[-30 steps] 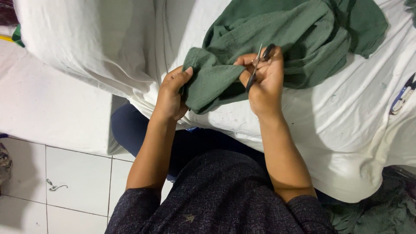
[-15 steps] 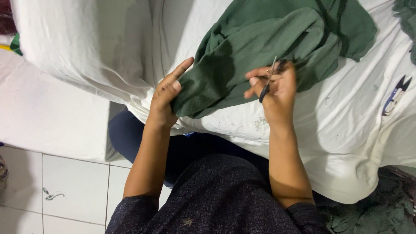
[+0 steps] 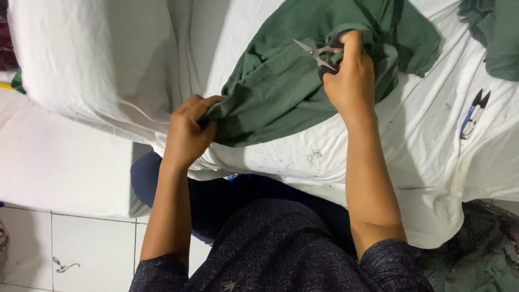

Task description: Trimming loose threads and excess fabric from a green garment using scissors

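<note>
A dark green garment lies bunched on a table covered in white cloth. My left hand pinches the garment's near left corner at the table edge. My right hand rests on top of the garment farther back and grips small scissors with black handles, their metal blades pointing left over the fabric.
Blue-and-white thread snips lie on the white cloth at the right. Another green fabric piece sits at the top right corner. More green cloth hangs low at the right. White tiled floor shows at the lower left.
My right hand has moved up and away from my left with the scissors, and the garment is now stretched wider between the hands. My left hand has closed on the corner.
</note>
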